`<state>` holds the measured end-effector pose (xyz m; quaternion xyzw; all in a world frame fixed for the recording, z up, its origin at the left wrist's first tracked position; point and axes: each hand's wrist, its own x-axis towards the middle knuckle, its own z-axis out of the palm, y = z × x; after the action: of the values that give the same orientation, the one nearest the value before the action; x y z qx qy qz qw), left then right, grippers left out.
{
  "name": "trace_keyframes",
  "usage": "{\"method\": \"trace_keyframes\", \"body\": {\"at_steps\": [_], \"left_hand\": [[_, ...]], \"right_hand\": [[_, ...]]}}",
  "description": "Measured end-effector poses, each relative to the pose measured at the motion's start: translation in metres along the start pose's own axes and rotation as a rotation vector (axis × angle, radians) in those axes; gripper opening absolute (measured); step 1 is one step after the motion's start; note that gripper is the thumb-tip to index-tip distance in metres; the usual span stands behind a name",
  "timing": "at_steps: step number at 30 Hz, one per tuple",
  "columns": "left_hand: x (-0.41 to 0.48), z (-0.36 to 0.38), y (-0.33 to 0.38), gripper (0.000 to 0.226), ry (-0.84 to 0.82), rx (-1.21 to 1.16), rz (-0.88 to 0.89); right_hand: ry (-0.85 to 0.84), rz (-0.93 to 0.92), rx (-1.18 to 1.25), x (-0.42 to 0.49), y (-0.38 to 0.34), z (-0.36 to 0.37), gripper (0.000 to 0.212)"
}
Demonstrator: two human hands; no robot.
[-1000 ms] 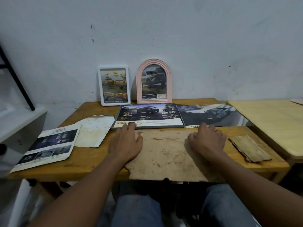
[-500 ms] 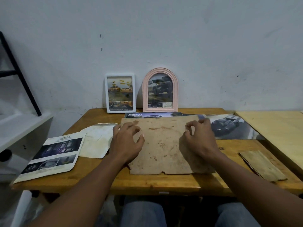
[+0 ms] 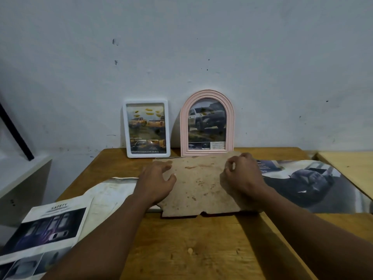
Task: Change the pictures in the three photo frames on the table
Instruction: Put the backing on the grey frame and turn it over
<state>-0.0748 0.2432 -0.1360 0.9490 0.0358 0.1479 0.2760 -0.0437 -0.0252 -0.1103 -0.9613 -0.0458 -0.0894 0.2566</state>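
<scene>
I am on the third frame. Its brown backing board (image 3: 197,184) lies flat in the middle of the bench (image 3: 191,249), over the frame's dark edge (image 3: 212,214) at 6 o'clock. My left grip (image 3: 155,182) presses spread fingers on the board's 9 o'clock side. My right grip (image 3: 242,178) curls at its 2 o'clock corner; whether it pinches or presses I cannot tell. The white frame (image 3: 146,129) and pink frame (image 3: 206,123) stand at 12 o'clock. Next, I judge, the board needs seating squarely.

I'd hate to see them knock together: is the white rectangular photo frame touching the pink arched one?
Apart. The head view shows a bare strip of wall between the white rectangular photo frame and the pink arched photo frame.
</scene>
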Motion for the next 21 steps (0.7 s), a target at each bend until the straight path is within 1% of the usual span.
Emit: {"method": "trace_keyframes", "body": {"at_steps": [3,6,9,12,17,21], "left_hand": [[0.005,0.004,-0.007,0.049,0.000,0.021,0.012],[0.003,0.006,-0.006,0.048,0.006,0.016,0.017],[0.000,0.006,-0.004,0.050,-0.022,0.008,0.010],[-0.003,0.006,0.000,0.055,-0.071,0.033,0.014],[-0.004,0.004,0.004,0.057,-0.144,0.060,0.015],[-0.005,0.002,-0.005,0.060,-0.207,0.079,0.037]], "right_hand": [[-0.032,-0.038,-0.113,0.005,0.004,0.014,0.028],[-0.026,-0.053,-0.156,0.002,0.008,0.019,0.032],[-0.050,-0.061,-0.204,-0.004,0.010,0.018,0.042],[-0.074,-0.040,-0.232,-0.007,0.015,0.013,0.036],[-0.044,-0.051,-0.185,-0.004,0.019,0.010,0.030],[-0.005,-0.020,-0.193,0.006,0.016,0.015,0.034]]}}
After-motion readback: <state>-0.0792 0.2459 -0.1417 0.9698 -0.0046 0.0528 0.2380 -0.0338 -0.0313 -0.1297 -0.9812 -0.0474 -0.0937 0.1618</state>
